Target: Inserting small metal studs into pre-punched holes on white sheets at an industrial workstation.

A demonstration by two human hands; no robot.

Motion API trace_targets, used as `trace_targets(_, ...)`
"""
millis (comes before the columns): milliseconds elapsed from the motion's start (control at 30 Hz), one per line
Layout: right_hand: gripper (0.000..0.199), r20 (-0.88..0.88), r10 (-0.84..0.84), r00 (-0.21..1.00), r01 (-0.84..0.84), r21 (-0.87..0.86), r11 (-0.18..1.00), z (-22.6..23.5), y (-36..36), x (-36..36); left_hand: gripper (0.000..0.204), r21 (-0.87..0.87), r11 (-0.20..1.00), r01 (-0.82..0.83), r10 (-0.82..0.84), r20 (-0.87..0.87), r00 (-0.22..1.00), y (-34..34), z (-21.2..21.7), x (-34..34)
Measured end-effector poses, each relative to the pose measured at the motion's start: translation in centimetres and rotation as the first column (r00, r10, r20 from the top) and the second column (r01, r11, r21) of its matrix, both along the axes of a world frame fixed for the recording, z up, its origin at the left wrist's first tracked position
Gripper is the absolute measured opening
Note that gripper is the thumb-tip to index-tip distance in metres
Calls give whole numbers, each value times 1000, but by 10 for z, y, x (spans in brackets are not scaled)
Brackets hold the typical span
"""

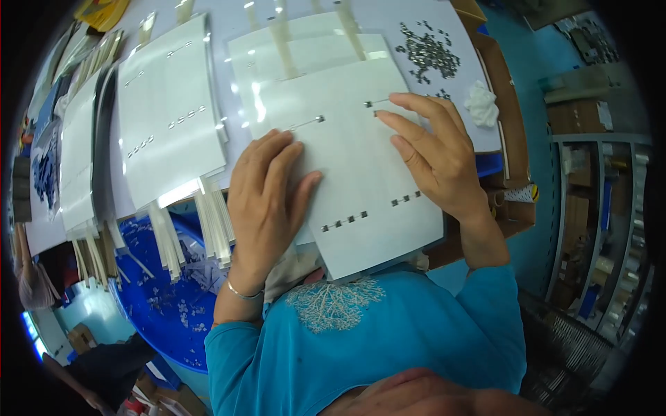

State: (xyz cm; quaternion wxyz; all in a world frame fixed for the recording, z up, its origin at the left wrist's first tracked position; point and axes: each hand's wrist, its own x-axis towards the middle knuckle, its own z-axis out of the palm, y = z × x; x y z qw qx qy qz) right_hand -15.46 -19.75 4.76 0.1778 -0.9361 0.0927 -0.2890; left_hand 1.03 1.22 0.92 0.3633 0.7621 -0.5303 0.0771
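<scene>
White sheet [361, 170] has left hand [266, 191] at its edge, right hand [438, 154] apart.

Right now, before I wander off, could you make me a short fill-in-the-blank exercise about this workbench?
1. A silvery bracelet circles the ____ wrist.
2. The left hand and right hand are both at a sheet coloured ____.
3. The large tub on the person's left is coloured ____.
4. The heap of small metal pieces lies to the ____ of that sheet.

Missing words: left; white; blue; right.
</scene>
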Motion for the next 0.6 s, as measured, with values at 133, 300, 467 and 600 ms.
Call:
trace_targets(133,38,-73,182,981,-187,-74,980,-1,15,35,43,-35,999,-1,0,-25,1000,-1,-5,1)
trace_targets(300,38,-130,250,959,-266,-123,956,-12,20,59,44,-19,999,-27,27,3,1000,0,-6,0)
trace_targets(467,34,-182,265,947,-287,-102,953,-11,25,64,43,-26,1000,-6,7,32,999,0,-9,5)
trace_targets(600,28,-191,294,936,-306,-37,951,-6,30,68,42,-31,1000,-3,5,41,999,1,-9,5)
